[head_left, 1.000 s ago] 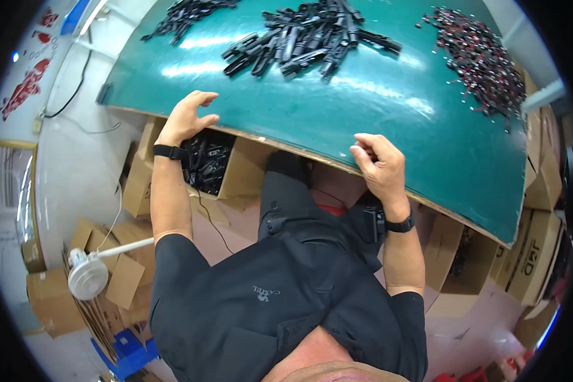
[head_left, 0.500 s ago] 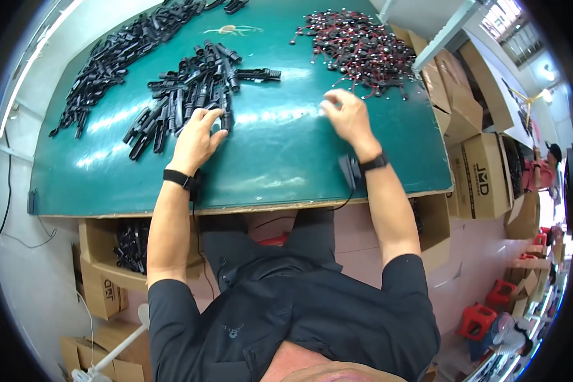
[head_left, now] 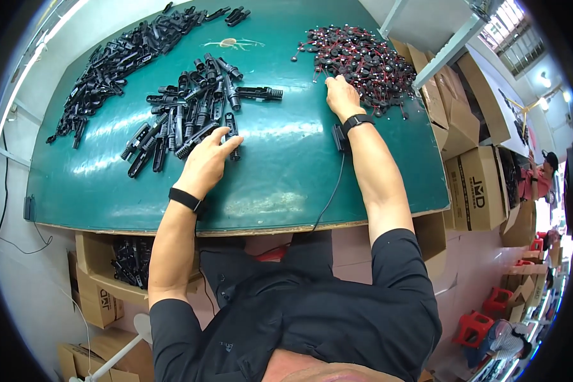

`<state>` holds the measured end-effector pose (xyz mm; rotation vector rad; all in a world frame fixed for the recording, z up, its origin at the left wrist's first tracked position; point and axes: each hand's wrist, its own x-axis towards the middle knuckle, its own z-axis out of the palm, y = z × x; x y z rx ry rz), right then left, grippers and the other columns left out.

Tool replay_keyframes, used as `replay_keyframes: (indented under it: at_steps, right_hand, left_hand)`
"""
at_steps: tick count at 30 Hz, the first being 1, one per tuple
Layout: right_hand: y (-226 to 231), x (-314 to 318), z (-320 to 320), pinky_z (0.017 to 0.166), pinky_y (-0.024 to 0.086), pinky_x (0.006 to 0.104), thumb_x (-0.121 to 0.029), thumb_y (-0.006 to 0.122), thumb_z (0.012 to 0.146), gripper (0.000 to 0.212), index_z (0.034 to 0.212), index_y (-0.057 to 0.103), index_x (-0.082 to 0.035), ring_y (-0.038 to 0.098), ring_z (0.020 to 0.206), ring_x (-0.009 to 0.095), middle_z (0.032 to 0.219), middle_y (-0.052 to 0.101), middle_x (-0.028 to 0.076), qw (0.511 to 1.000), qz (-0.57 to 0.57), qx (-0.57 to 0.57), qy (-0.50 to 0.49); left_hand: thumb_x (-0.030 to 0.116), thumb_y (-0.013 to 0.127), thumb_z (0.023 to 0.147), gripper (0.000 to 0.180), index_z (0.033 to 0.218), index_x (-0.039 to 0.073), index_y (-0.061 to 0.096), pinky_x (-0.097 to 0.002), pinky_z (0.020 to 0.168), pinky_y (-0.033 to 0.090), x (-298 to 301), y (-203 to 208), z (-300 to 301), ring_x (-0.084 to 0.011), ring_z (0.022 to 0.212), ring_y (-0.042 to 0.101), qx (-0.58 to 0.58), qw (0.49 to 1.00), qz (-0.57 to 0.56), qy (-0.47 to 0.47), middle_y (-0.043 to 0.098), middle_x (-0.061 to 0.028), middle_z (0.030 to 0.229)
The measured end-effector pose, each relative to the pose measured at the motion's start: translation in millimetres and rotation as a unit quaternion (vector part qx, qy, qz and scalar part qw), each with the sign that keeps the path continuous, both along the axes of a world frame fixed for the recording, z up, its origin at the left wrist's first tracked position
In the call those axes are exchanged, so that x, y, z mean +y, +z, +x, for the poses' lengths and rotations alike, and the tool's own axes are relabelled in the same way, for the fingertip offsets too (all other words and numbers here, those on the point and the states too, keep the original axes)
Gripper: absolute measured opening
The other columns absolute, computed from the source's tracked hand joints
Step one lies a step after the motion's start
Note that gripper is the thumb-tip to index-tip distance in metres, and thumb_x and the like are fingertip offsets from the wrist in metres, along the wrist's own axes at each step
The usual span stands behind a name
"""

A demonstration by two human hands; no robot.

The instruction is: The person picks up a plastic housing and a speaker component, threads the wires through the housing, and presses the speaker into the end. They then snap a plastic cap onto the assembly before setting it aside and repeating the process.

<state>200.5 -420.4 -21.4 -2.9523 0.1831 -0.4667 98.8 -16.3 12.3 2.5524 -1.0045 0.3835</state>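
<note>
My left hand (head_left: 205, 167) is at the near edge of a heap of black ribbed plastic housings (head_left: 188, 114). Its thumb and forefinger are apart, beside a single black housing (head_left: 234, 137) that the thumb partly covers. At the near left edge of a tangle of small black parts with red wires (head_left: 369, 60) is my right hand (head_left: 343, 99). Its fingers are drawn together, with the tips among thin wires; what they pinch, if anything, is hidden. Each wrist wears a black band, and a small black box (head_left: 340, 138) with a cable hangs by the right one.
A long heap of black housings (head_left: 134, 54) lies along the far left of the green table (head_left: 280, 184). A pale looped tie (head_left: 230, 44) lies at the back. Cardboard boxes (head_left: 474, 188) flank the right side; another box (head_left: 114, 280) of black parts sits under the table.
My right hand has moved away from me to the wired parts. My left hand has come slightly nearer, its thumb and forefinger beside a housing. The whole view has shifted a little.
</note>
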Motion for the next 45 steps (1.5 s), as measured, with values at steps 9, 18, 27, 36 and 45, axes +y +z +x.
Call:
replay_keyframes:
  at_steps: [9,18,27,36,45]
  right_hand:
    - [13.0,44.8,-93.0,0.082,0.059,0.0441,-0.004,0.066,0.097,0.026,0.122,0.069,-0.009,0.071,0.099,0.038,0.115,0.069,0.012,0.955,0.106,-0.069,0.268]
    - [21.4,104.2,-185.6,0.076,0.058,0.0300,0.009,0.064,0.094,0.028,0.118,0.072,-0.004,0.073,0.094,0.018,0.117,0.068,0.008,0.873,0.341,0.015,0.348]
    - [17.6,144.9,-238.5,0.080,0.060,0.0266,0.009,0.062,0.101,0.025,0.122,0.071,-0.001,0.071,0.100,0.015,0.125,0.067,0.007,0.685,0.643,0.043,0.340]
    - [38.7,170.4,-247.5,0.085,0.061,0.0281,-0.001,0.073,0.101,0.025,0.126,0.068,0.000,0.073,0.107,0.018,0.127,0.067,0.010,0.651,0.659,0.016,0.375]
    - [55.6,195.1,-261.3,0.086,0.063,0.0314,-0.002,0.077,0.099,0.028,0.124,0.065,0.001,0.073,0.103,0.022,0.127,0.068,0.020,0.505,0.756,-0.047,0.414]
  left_hand:
    - [0.007,0.080,0.084,0.037,0.120,0.010,0.071,-0.0442,0.086,0.051,4.2,10.8,-32.0,-0.0334,0.104,0.065,0.050,0.995,0.080,0.039,0.066,-0.0108,0.115]
    - [0.013,0.084,0.082,0.033,0.111,0.008,0.070,-0.0434,0.087,0.049,31.6,7.7,-91.8,-0.0313,0.103,0.065,0.048,0.997,0.011,0.064,0.067,-0.0102,0.106]
    - [0.003,0.079,0.088,0.042,0.128,0.002,0.066,-0.0406,0.095,0.054,47.3,-8.1,-124.0,-0.0323,0.106,0.067,0.193,0.957,-0.214,0.044,0.068,-0.0147,0.116]
    - [-0.001,0.076,0.094,0.043,0.135,0.001,0.062,-0.0348,0.106,0.050,52.8,-43.1,-135.1,-0.0203,0.115,0.064,0.242,0.892,-0.382,0.018,0.066,-0.0091,0.126]
    - [-0.003,0.072,0.098,0.045,0.140,0.000,0.057,-0.0359,0.113,0.047,53.4,-46.7,-140.3,-0.0204,0.128,0.062,0.286,0.848,-0.445,-0.035,0.065,-0.0117,0.137]
